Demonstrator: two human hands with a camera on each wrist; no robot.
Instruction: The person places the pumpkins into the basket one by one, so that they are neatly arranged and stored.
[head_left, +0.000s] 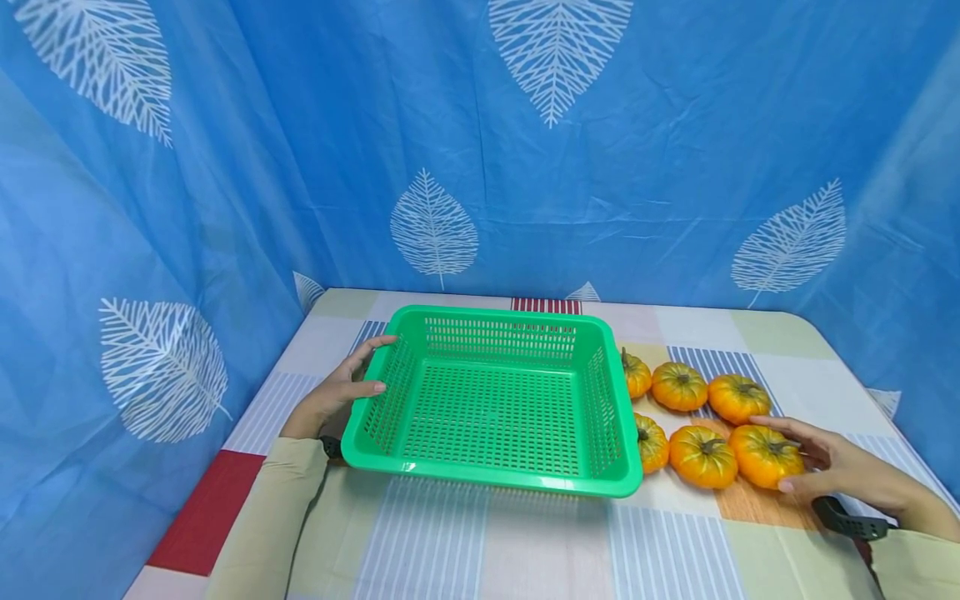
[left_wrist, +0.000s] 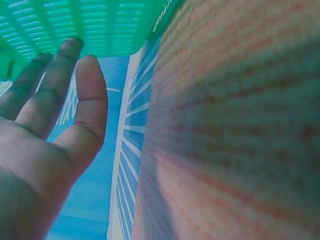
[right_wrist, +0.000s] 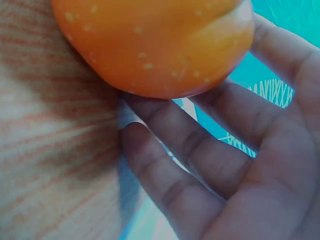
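A green plastic basket (head_left: 491, 417) with slotted walls stands in the middle, with nothing in it. My left hand (head_left: 341, 387) holds its left rim, thumb and index finger over the edge; in the left wrist view, other fingers (left_wrist: 92, 95) reach up to the basket's slotted side (left_wrist: 100, 25). At the right, my right hand (head_left: 840, 467) grips a small orange pumpkin (head_left: 763, 457), the front one farthest right. Its thumb is at the near side, its fingers round the far side. The right wrist view shows this pumpkin (right_wrist: 155, 50) close up against the fingers (right_wrist: 170, 185).
Several more small pumpkins lie in two rows: front ones (head_left: 702, 457) and back ones (head_left: 678, 386). The leftmost two are partly hidden by the basket's right rim. A checked cloth (head_left: 547, 550) covers the table. Blue leaf-print curtains (head_left: 480, 150) hang behind and beside it.
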